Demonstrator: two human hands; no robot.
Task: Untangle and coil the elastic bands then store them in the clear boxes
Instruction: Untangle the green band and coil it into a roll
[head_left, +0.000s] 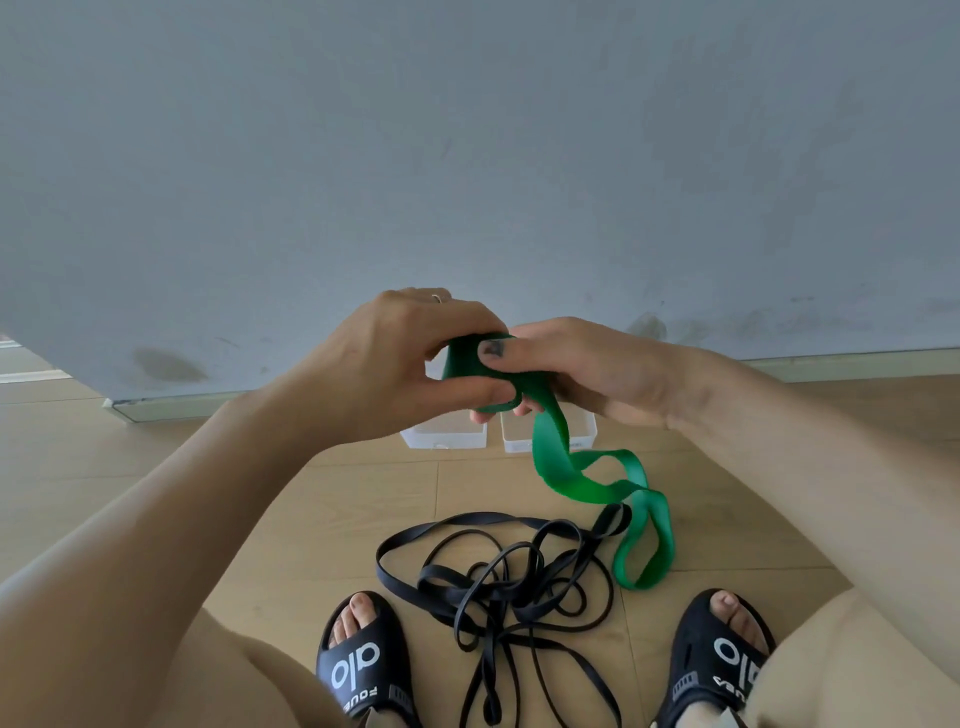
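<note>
A grey wall (467, 156) fills the upper view above a wood floor (322, 499). On the floor between two black slides (363, 670) lies a tangle of black bands (509, 587). A green band (576, 478) trails from the hands down to the floor, its far loop just beside the black tangle. Two clear boxes (447, 434) stand side by side by the wall, partly hidden behind the hands. The left hand (410, 364) and right hand (587, 371) meet above the boxes, each grip closed on the green band's coiled end.
</note>
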